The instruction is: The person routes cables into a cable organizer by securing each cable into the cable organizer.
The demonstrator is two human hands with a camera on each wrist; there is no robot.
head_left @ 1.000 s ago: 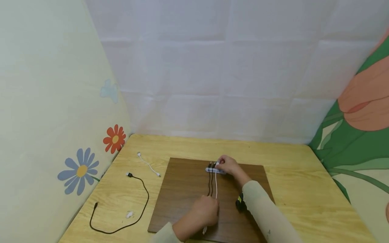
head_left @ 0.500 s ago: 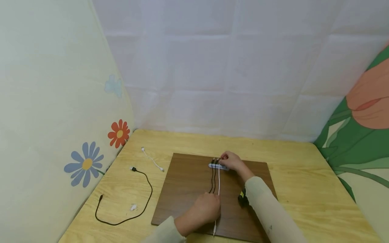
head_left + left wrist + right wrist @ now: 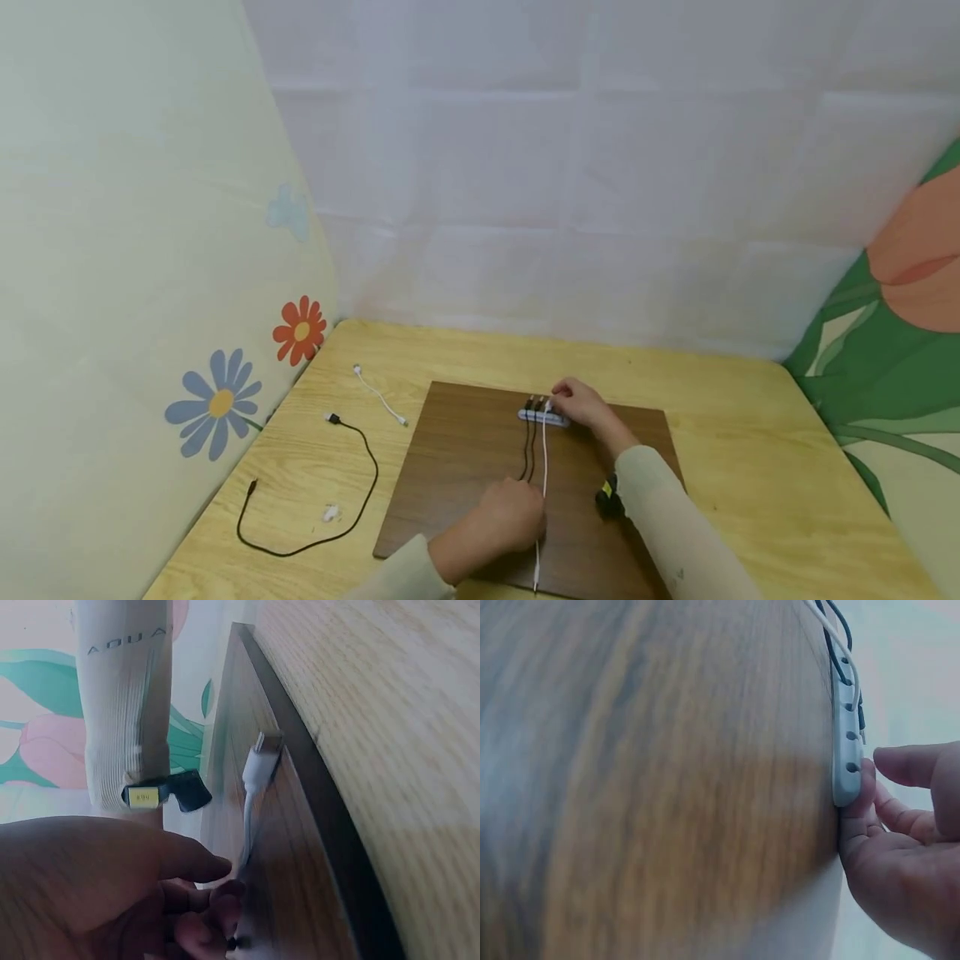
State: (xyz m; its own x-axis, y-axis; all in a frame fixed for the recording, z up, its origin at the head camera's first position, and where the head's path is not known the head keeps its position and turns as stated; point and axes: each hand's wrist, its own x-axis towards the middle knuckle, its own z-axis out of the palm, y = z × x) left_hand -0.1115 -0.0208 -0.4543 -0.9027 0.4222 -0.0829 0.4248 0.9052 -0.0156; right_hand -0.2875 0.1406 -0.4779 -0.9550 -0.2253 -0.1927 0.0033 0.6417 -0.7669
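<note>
In the head view, a white USB cable (image 3: 545, 454) runs down a brown board (image 3: 457, 467) from a pale cable holder (image 3: 551, 419). My left hand (image 3: 510, 515) holds it low on the board, fingers curled. Its small metal-tipped plug (image 3: 260, 765) sticks out past that hand in the left wrist view. Two black cables (image 3: 526, 450) lie alongside and run under the same hand. My right hand (image 3: 585, 406) is at the holder's right end beside the white plug (image 3: 549, 406). In the right wrist view, its thumb and index finger stand slightly apart, with nothing visible between them.
A loose black USB cable (image 3: 375, 479) and a short white cable (image 3: 381, 396) lie on the yellow table (image 3: 720, 467) left of the board. A small white piece (image 3: 331, 512) is near the black one. A black-and-yellow object (image 3: 608, 497) lies by the right sleeve.
The white cable has straightened, and its lower plug has swung right below my left hand. My right fingers have drawn slightly off the upper white plug. The head view has shifted a little.
</note>
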